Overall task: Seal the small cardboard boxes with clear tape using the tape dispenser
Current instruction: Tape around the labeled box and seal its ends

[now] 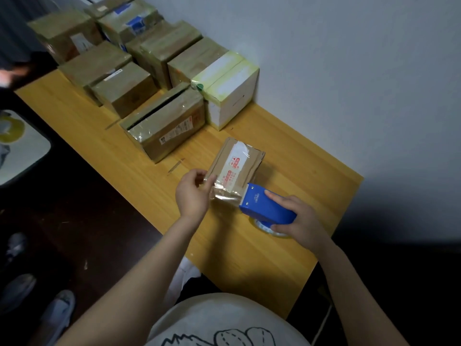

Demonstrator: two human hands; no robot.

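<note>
A small box [237, 162] lay on the desk [249, 260], near its right end and just in front of a brown box [167, 123] whose top showed a dark slit. The small box bore a white label with red print and was tilted, its near edge raised towards the person.

The left hand [193, 196] was at the box's near left corner, its fingers [198, 174] pinched together on the loose end of a strip of tape [224, 196]. The clear strip ran across the box's near face to the dispenser [267, 208]. The right hand [298, 219] gripped the blue dispenser from behind, fingers clamped around its body, one finger laid flat along the top. The dispenser's front edge touched the box's near right corner. The tape roll [269, 229] showed below it, just above the desk.

Behind, more brown boxes [107, 68] stood packed close together along the far end of the desk, most wrapped in shiny tape. A white box [232, 96] with yellowed tape stood against the wall [349, 71], touching the slit box. On the dark floor to the left lay pale shoes [57, 313].
</note>
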